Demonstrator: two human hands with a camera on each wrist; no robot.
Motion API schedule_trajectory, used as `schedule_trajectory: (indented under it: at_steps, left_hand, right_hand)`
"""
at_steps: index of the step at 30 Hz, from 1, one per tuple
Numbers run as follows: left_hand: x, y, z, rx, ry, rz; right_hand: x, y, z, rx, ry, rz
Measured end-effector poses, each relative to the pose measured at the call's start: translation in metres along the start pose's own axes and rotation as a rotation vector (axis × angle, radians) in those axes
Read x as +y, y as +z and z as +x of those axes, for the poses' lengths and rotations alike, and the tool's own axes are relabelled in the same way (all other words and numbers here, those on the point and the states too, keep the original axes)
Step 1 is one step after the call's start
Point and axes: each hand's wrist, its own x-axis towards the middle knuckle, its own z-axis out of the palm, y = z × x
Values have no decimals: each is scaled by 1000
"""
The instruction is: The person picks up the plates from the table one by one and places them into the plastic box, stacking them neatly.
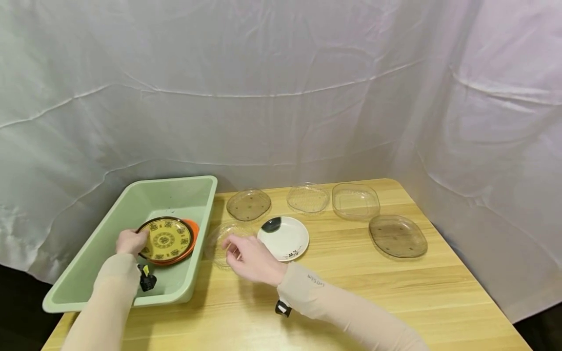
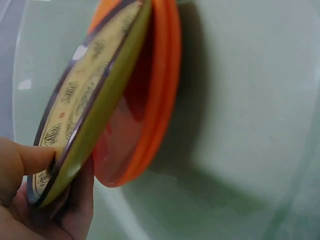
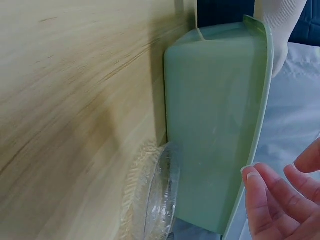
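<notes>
Left fingers (image 2: 36,159) pinch the yellow plate (image 1: 165,239); right fingers (image 3: 258,202), loosely curled, hover near a clear plate (image 3: 161,195).

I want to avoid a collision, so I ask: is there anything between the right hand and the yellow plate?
Yes: the green tub's right wall stands between the right hand and the yellow plate, which the left hand grips. Orange dishes under that plate also stick out on that side.

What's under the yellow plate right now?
Orange plates, seemingly stacked, show beneath the yellow plate, inside the green tub. The yellow plate hides much of them in the head view; anything under them is covered.
</notes>
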Motion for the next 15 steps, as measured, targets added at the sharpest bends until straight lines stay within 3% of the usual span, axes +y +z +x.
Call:
schedule_trajectory:
  at_steps: [5, 11, 15]
  left_hand:
    - [-4, 0, 2, 29, 11, 157]
    - [-6, 1, 5, 50, -3, 193]
    - [-10, 1, 6, 25, -16, 223]
  right_hand:
    - [1, 1, -2, -1, 4, -15]
    - [0, 1, -3, -18, 13, -13]
    - [1, 2, -3, -25, 11, -11]
